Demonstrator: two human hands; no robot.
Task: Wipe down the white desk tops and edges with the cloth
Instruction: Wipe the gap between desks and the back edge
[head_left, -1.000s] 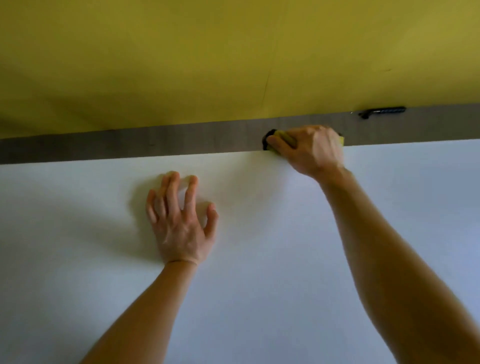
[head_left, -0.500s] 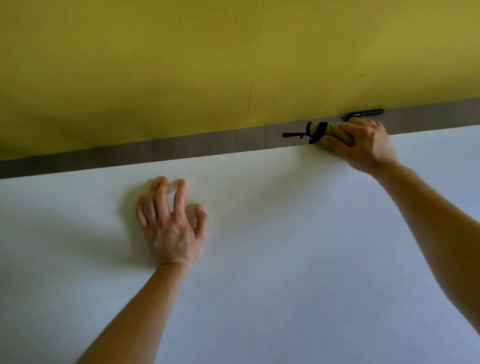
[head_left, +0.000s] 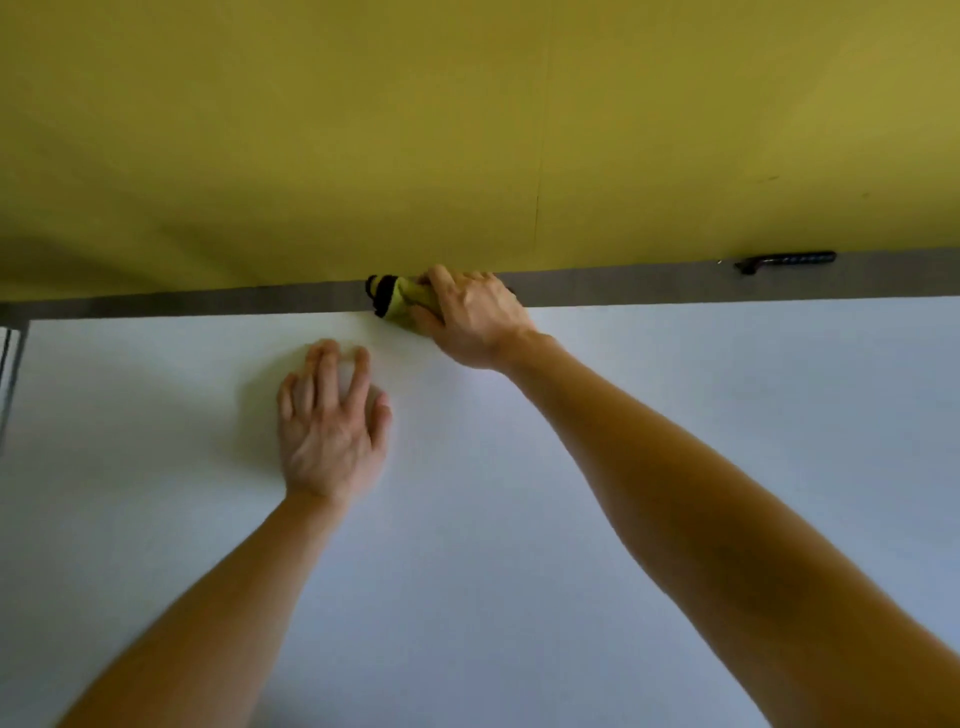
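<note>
- White desk top (head_left: 467, 597): plain, flat and wide; its far edge runs across the view.
- Cloth (head_left: 399, 304): yellow-green with a black part, bunched up, lying on that far edge, gripped by the right hand (head_left: 475, 319).

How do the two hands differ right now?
The left hand lies spread, fingers resting on the white desk top; the right hand is curled round a yellow-and-black cloth. The left hand sits further in on the top; the right hand is at the far edge, by the grey strip. Both are bare, palms down.
</note>
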